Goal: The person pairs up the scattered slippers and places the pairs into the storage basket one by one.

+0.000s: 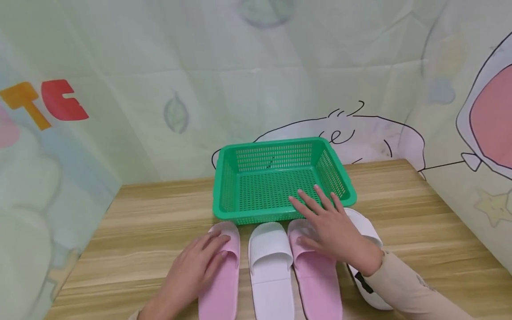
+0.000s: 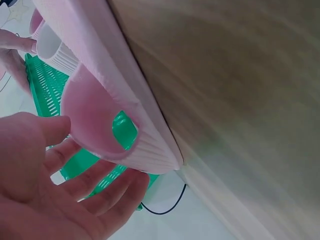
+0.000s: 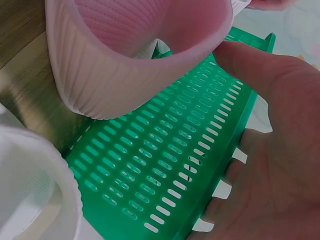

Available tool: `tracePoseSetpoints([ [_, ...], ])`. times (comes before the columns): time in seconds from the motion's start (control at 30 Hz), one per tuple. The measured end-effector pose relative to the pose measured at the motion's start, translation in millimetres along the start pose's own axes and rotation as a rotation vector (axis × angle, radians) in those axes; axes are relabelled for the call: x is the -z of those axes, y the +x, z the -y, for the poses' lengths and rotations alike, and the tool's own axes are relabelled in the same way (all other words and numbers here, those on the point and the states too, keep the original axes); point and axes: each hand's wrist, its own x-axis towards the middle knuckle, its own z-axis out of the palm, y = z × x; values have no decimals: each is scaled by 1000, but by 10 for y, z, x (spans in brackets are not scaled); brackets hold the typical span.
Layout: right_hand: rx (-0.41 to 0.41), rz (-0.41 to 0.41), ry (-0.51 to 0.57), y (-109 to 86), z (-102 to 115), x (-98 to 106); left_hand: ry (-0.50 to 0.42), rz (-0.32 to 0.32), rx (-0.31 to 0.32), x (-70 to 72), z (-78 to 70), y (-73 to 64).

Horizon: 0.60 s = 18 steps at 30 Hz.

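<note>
My left hand [image 1: 190, 266] is over the strap of the leftmost pink slipper [image 1: 219, 289], its fingers loosely bent. In the left wrist view its fingertips are beside the strap [image 2: 92, 112], with no grip around it. My right hand [image 1: 336, 233] has its fingers spread above the other pink slipper [image 1: 320, 284] and the near right corner of the basket. Its thumb [image 3: 250, 65] is by that slipper's strap, and contact is hard to tell. Between the pink slippers lies a white slipper [image 1: 274, 289]. A second white slipper [image 1: 362, 224] is at the right, partly hidden by my right forearm.
A green perforated basket [image 1: 262, 216] stands behind the slippers, with no items seen inside. All rest on a wood-grain table [image 1: 152, 222]. A printed cloth [image 1: 132, 124] hangs behind and at both sides. A small black piece [image 1: 364, 283] shows by my right cuff.
</note>
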Motion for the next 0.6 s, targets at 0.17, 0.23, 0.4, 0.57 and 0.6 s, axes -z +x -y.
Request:
tracePoseSetpoints([
  [0.17, -1, -4, 5, 2, 4, -2, 7, -1, 3, 19, 12, 12],
  [0.23, 2, -9, 3, 3, 5, -2, 15, -9, 3, 30, 31, 9],
  [0.4, 2, -18, -6, 2, 9, 1, 57, -10, 28, 68, 80, 0],
  [0.57, -6, -7, -8, 4, 12, 14, 34, 58, 16, 175, 161, -1],
  [0.6, -6, -6, -7, 3, 12, 17, 22, 80, -12, 206, 186, -4],
])
